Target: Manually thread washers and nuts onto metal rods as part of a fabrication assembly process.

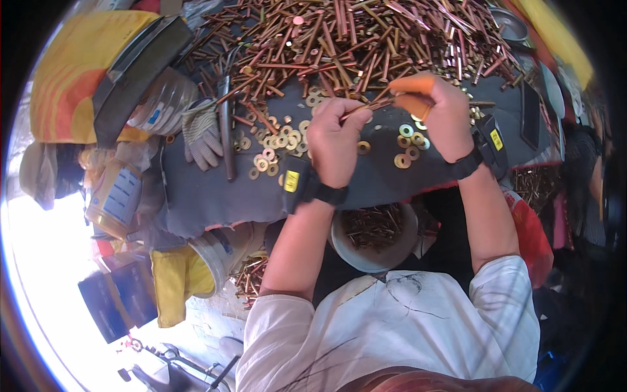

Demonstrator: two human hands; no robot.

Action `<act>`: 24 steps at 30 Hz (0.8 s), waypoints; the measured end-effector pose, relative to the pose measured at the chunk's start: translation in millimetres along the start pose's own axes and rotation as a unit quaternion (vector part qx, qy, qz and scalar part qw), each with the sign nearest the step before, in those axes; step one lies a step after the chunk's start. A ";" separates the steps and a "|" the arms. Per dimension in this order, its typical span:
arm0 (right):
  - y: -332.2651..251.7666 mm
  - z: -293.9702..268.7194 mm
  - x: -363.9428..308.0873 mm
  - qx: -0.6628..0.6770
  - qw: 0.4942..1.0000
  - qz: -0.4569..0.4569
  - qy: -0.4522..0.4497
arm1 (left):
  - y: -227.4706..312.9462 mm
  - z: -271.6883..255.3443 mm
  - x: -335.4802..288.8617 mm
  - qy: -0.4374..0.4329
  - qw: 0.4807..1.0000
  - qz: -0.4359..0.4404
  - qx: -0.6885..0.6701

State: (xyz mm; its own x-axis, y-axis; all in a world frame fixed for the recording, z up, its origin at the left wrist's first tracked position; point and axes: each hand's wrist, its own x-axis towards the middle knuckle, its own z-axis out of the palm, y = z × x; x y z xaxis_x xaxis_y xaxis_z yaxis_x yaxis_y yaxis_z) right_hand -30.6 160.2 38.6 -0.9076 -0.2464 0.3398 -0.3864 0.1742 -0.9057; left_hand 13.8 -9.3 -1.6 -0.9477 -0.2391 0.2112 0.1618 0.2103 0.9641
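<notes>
Over the dark table mat (228, 202), my left hand (334, 137) pinches a thin copper-coloured bolt (379, 104) between thumb and forefinger. My right hand (447, 117), with orange covers on its thumb and forefinger, closes its fingertips at the bolt's right end. Whether a washer or nut sits there is too small to tell. Brass-coloured washers (284, 140) lie loosely heaped left of my left hand. More washers (406, 157) lie between and below my hands. A large heap of long bolts (339, 39) spreads across the far side.
A grey knitted glove (202, 134) and a metal rod (228, 137) lie left. Beyond them are a clear plastic jar (163, 104) and a yellow-orange package (72, 78). A dark phone-like slab (530, 116) lies right. Below the table edge stands a white bucket (339, 242) of bolts.
</notes>
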 end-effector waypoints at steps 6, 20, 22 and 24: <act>0.4 -8.1 2.6 -0.016 0.995 -0.079 -0.062 | 5.7 -12.3 1.6 -0.088 0.930 -0.240 -0.264; -8.0 11.1 2.4 0.072 0.982 0.169 -0.038 | 2.5 -18.1 -1.6 -0.062 0.956 -0.189 -0.216; -4.8 6.0 6.8 -0.008 0.997 -0.001 -0.071 | 2.6 -22.1 0.1 -0.079 0.944 -0.209 -0.242; -4.0 4.6 7.0 -0.088 0.976 -0.170 -0.105 | 4.6 -25.8 -0.7 -0.085 0.939 -0.216 -0.253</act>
State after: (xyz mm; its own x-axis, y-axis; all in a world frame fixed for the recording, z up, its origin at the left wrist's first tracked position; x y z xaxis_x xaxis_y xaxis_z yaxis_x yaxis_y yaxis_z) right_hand -34.7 153.4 43.5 -0.6758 -0.5052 0.5367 -0.6982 0.2054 -0.6858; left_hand 22.3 -32.6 6.8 -0.9783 -0.0350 -0.2041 -0.1782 -0.3596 0.9160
